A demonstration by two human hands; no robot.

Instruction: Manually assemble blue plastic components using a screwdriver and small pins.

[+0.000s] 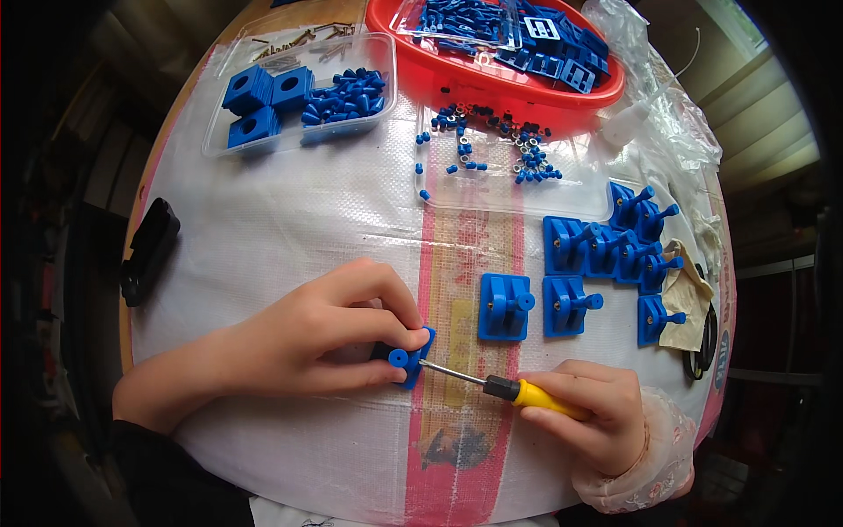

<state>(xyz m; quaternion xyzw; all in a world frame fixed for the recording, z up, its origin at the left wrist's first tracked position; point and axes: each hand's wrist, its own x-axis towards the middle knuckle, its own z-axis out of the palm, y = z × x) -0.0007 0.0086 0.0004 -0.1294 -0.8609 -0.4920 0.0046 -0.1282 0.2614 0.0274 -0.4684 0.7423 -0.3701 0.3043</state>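
My left hand (338, 329) is closed on a small blue plastic bracket (413, 376), pressing it to the table, and its fingers cover much of it. A round blue knob shows between the fingers. In my right hand (597, 413) is a screwdriver (549, 398) with a yellow and black handle. Its metal shaft points left, and the tip meets the bracket's right side; whether it sits in a screw is too small to tell. Just beyond stand two blue plate-and-lever assemblies (503, 307), (565, 306) of the same sort, upright on the sheet.
Several more finished-looking blue assemblies (606, 249) stand at the right by a cloth bag (688, 294). Farther back are a clear box (213, 132) of blue parts, a clear lid (562, 206) with small pieces, and a red basin (492, 75). A black case (149, 250) lies left.
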